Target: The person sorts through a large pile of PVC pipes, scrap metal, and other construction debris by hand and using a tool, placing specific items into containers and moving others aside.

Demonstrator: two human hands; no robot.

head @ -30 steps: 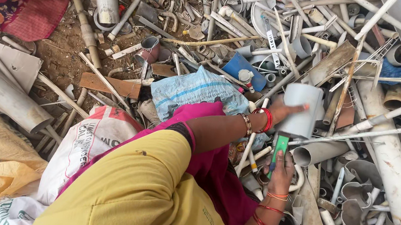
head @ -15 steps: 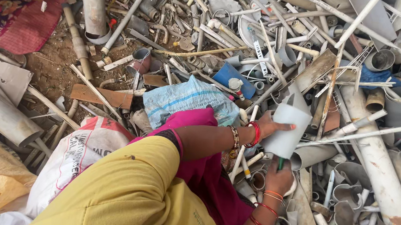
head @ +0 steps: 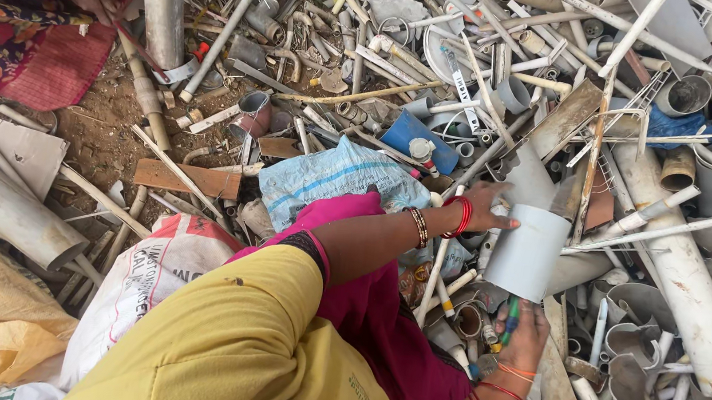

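While your left hand (head: 487,208) clamps its fingers (head: 496,222) round the pipe (head: 531,251), your right hand (head: 523,337), just below, closes its fingers on a green tool (head: 510,314) beneath the pipe's end.

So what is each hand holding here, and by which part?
The left hand grips a short white pipe section at its upper rim. The right hand holds a thin green tool near its lower end.

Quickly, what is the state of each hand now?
Left hand: closed on the white pipe piece.
Right hand: closed on a green-handled tool.
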